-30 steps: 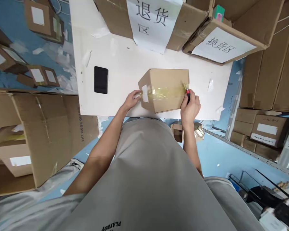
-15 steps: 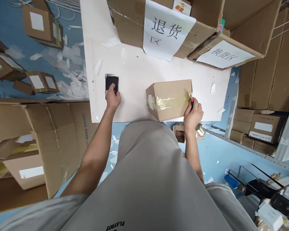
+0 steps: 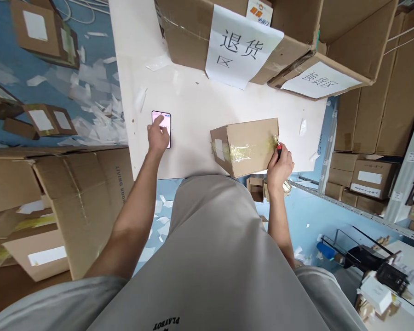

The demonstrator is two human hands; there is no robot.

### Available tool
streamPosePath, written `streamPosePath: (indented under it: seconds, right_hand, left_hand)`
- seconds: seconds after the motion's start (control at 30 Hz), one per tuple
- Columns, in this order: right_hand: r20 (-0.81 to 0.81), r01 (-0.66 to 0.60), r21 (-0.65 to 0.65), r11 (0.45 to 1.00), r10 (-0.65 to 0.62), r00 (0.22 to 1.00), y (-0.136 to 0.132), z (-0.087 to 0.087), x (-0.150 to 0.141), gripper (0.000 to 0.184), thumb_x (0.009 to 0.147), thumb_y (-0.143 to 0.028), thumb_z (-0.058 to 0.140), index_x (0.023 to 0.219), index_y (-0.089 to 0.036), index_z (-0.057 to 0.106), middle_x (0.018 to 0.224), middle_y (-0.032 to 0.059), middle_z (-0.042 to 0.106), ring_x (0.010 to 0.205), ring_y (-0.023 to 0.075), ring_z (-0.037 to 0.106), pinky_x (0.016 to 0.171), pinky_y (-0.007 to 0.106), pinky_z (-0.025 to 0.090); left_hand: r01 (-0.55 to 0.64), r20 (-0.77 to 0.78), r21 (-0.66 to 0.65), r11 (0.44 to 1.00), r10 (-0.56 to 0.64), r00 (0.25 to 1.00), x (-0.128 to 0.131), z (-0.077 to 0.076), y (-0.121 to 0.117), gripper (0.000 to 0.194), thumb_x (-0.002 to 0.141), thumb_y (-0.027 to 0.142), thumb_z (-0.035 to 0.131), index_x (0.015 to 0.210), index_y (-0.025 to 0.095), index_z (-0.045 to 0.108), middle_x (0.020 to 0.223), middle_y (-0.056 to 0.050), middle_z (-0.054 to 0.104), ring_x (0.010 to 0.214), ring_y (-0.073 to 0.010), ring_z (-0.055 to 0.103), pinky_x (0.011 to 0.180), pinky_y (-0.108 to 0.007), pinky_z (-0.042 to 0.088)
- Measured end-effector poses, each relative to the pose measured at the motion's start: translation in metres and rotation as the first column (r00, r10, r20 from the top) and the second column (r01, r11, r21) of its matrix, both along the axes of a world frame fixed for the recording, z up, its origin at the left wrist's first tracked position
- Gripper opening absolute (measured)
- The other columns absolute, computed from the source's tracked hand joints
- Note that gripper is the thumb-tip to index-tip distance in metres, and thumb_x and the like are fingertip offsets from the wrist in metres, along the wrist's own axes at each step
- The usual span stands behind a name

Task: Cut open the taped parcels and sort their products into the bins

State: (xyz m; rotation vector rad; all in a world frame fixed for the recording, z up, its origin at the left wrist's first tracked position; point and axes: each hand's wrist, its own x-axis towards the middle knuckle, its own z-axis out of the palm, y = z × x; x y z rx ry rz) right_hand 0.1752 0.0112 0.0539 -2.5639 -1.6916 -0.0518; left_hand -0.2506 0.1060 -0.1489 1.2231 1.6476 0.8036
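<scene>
A phone point(image 3: 167, 135) with its screen lit lies flat on the white table point(image 3: 189, 101). Over its upper left side is my left hand point(image 3: 158, 137), a finger stretched onto the screen and the hand gripping nothing. Further right, a taped cardboard box point(image 3: 253, 138) sits at the table's near edge, slightly turned. In my right hand point(image 3: 280, 166) is a small red-and-black cutter point(image 3: 279, 148). Its tip is at the crumpled clear tape on the box's right end; whether the blade goes into the tape is too small to tell.
Two large open cartons with paper signs point(image 3: 243, 48) point(image 3: 320, 80) stand along the table's far side. A big carton point(image 3: 86, 193) is at the left, beside smaller boxes and paper scraps on the blue floor. Metal shelving point(image 3: 403, 170) with boxes stands at the right.
The phone's screen has gone from dark to lit, and my left hand has shifted slightly on it. My right hand keeps the cutter at the box's right end.
</scene>
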Motion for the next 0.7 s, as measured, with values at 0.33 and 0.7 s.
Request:
streamPosePath:
  seconds: [0.33,0.7]
  right_hand:
    - [0.033,-0.044,-0.048,0.998,0.046,0.998,0.0,0.009,0.0,0.054,0.119,-0.034,0.035,0.16,-0.02,0.067,0.132,0.0183,0.076,0.123,0.0308,0.074,0.105,0.043,0.055]
    - [-0.414,-0.179,-0.333,0.926,0.027,0.91,-0.034,0.097,-0.092,0.055,0.124,-0.041,0.034,0.173,-0.02,0.048,0.134,0.0133,0.084,0.103,0.0282,0.082,0.092,0.035,0.06]
  left_hand:
    - [0.182,0.262,0.274,0.945,-0.255,0.931,0.14,0.122,-0.025,0.056,0.106,0.061,0.075,0.155,0.032,0.07,0.159,-0.01,0.073,0.147,-0.0333,0.068,0.115,-0.051,0.064]
    - [0.252,0.24,0.288,0.924,-0.324,0.915,0.141,0.126,0.0,0.046,0.088,0.031,0.087,0.132,0.026,0.077,0.136,-0.008,0.076,0.127,-0.0331,0.072,0.111,-0.055,0.066]
